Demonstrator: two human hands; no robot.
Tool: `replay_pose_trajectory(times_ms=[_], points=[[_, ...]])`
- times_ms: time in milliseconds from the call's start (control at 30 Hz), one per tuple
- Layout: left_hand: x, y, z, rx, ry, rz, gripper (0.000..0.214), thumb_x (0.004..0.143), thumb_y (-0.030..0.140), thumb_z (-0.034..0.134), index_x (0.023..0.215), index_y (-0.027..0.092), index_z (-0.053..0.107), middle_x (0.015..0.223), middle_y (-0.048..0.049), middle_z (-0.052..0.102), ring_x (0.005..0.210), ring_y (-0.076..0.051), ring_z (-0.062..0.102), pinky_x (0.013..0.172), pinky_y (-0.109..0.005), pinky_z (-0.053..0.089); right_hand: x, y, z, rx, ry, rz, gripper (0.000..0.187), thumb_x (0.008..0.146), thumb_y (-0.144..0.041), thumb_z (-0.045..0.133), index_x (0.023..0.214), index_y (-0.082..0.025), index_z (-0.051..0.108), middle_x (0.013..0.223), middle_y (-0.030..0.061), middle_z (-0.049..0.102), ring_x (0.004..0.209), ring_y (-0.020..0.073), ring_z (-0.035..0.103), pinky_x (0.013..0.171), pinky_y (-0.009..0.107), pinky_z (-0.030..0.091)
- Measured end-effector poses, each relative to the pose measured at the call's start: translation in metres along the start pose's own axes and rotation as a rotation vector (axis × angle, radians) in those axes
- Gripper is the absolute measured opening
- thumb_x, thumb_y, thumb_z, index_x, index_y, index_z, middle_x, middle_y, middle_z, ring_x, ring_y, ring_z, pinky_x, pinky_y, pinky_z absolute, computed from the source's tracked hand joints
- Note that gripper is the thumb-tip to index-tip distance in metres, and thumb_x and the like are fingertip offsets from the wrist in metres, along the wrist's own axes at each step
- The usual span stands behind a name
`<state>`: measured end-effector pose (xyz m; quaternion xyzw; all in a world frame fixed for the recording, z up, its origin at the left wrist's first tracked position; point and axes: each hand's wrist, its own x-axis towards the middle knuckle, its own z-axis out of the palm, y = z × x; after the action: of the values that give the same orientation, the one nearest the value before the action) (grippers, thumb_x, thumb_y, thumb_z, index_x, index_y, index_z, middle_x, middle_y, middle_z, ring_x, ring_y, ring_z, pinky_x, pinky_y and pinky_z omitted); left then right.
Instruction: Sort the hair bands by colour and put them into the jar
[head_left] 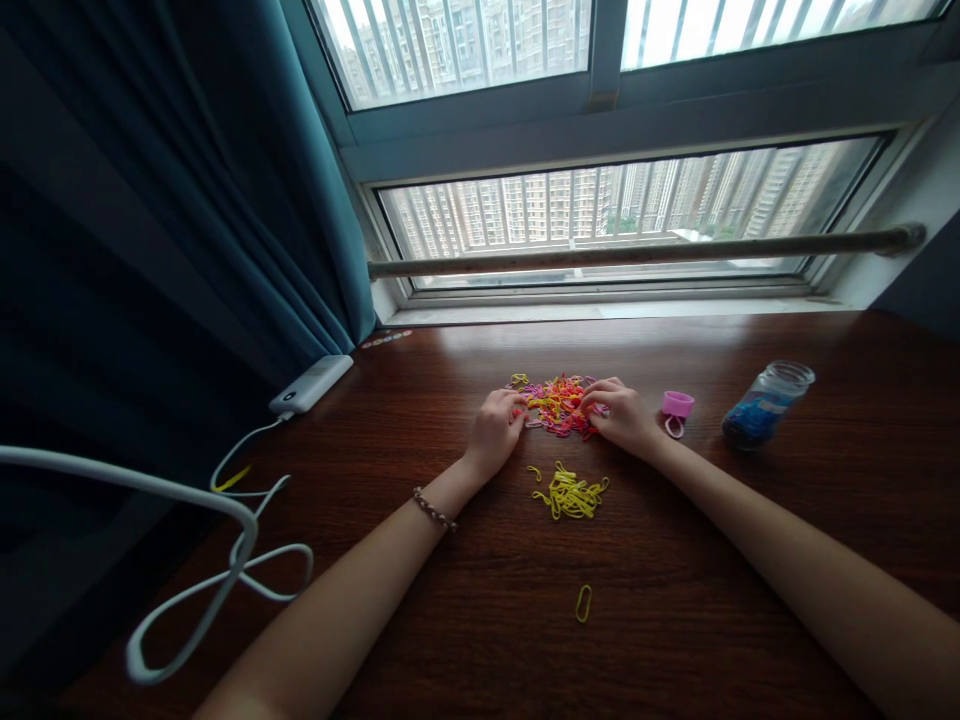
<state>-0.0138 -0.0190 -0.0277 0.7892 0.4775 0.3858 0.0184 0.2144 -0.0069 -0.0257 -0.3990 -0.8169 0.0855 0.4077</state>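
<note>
A pile of mixed rubber bands [559,405], mostly pink, red, orange and yellow, lies on the brown wooden table between my two hands. At its left edge my left hand [497,430] has its fingers curled in, with a bit of red showing at the fingertips. My right hand [619,412] reaches over the pile's right side, fingers bent down and closed among the bands; what they pinch is hidden. Nearer me lies a smaller heap of yellow rubber bands [571,493]. One single yellow rubber band [583,603] is closer still.
Right of my right hand are a pink cap with a loop [678,404] and a tilted-looking clear jar [766,405] with a blue label. On the left lie a white power bank [312,384] and looped white cable [187,490] beside the blue curtain [247,180]. A window stands behind.
</note>
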Motion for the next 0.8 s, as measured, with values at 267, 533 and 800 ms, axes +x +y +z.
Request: replay_pose_trajectory(times_ms=[267,533,800], points=[[-0.001,0.008,-0.005,-0.147,-0.003,-0.018,0.009,0.076,0.015,0.056,0.084,0.017,0.058,0.082,-0.004,0.064,0.078,-0.017,0.06,0.074,-0.03,0.048,0.001,0.003,-0.001,-0.048,0.106,0.18,0.008,0.074,-0.02,0.056,0.073,-0.018,0.064,0.074,0.005,0.064,0.073,0.0187,0.056,0.068,0.03,0.044],[-0.01,0.031,-0.016,-0.446,-0.27,0.224,0.017,0.077,0.017,0.054,0.092,0.016,0.062,0.072,-0.0033,0.067,0.07,-0.014,0.062,0.073,-0.028,0.048,0.003,0.006,-0.005,0.219,0.228,0.411,0.016,0.077,-0.025,0.052,0.087,-0.016,0.062,0.073,0.0049,0.067,0.064,0.0168,0.063,0.06,0.028,0.048],[0.003,0.001,-0.007,-0.059,-0.03,0.007,0.017,0.08,0.019,0.05,0.09,0.02,0.064,0.096,-0.0051,0.064,0.098,-0.02,0.054,0.089,-0.038,0.043,0.007,-0.026,-0.012,0.76,-0.099,0.435,0.03,0.065,-0.036,0.067,0.085,-0.013,0.064,0.07,0.0038,0.065,0.055,0.0113,0.057,0.051,0.024,0.047]])
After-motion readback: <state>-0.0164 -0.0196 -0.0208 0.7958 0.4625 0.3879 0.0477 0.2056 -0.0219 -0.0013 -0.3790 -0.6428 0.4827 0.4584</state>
